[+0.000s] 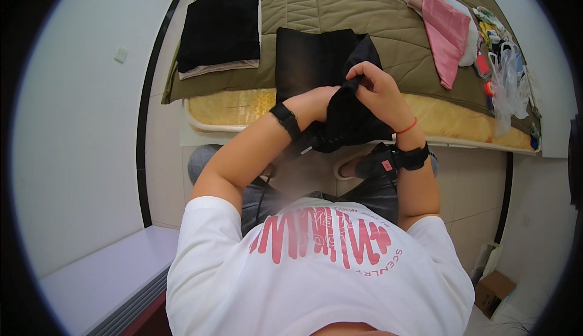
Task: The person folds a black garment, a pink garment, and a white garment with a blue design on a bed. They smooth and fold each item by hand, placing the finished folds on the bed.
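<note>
A black garment [309, 58] lies partly on the bed's edge, its near end raised and gathered between my hands. My right hand [377, 92] pinches a fold of the black cloth between thumb and fingers. My left hand [321, 101] is at the cloth's left side, its fingers hidden behind or inside the fabric, so its hold cannot be seen. A folded black garment [221, 28] with a pale layer beneath it rests on the bed at the left.
The bed has an olive quilt [391, 12] over a yellow mattress [218, 108]. At the right lie a pink cloth [448, 35], clear plastic bags [505, 81] and small items. A cardboard box [494, 292] stands on the floor at the lower right. A white ledge [104, 272] is at the lower left.
</note>
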`<state>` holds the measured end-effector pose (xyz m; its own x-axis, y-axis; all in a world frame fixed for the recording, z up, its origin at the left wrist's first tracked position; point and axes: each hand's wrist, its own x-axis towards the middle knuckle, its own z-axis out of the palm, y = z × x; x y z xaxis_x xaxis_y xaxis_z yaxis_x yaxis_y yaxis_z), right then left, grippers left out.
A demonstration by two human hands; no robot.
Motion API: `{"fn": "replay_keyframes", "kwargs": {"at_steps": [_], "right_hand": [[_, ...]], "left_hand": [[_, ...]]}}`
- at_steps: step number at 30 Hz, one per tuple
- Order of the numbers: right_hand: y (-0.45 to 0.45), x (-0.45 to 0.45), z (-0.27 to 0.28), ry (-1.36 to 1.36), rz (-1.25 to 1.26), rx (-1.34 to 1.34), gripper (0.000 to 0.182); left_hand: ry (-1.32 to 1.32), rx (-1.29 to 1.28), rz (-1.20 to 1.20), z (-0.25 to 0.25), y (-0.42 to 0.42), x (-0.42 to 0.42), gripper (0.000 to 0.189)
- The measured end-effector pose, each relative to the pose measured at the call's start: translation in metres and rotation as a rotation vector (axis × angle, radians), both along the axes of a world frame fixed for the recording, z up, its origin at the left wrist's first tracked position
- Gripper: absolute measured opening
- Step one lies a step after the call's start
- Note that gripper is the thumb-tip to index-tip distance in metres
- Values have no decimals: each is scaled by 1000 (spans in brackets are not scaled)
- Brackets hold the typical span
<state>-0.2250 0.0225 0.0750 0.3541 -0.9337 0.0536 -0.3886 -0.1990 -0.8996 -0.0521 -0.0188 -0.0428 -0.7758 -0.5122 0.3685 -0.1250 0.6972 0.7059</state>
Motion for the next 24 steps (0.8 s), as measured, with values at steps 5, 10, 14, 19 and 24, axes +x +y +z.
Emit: {"fn": "replay_keyframes", "kwargs": {"at_steps": [5, 10, 14, 19, 24], "right_hand": [[-5, -11, -2, -9, -44, 51, 20], [-6, 3, -5, -159, -32, 150, 23], [-6, 5, -7, -187, -39, 143, 27], [-17, 3, -10, 25, 80, -123, 34], [-24, 38, -36, 42, 207, -350, 64]], "left_hand": [[-40, 463, -3, 41, -1, 21, 25], [2, 439, -2, 23, 19, 16, 21], [-269, 682, -5, 59, 8, 37, 41], [29, 1036, 162, 77, 8, 91, 48], [-157, 888, 404, 63, 31, 78, 73]]}}
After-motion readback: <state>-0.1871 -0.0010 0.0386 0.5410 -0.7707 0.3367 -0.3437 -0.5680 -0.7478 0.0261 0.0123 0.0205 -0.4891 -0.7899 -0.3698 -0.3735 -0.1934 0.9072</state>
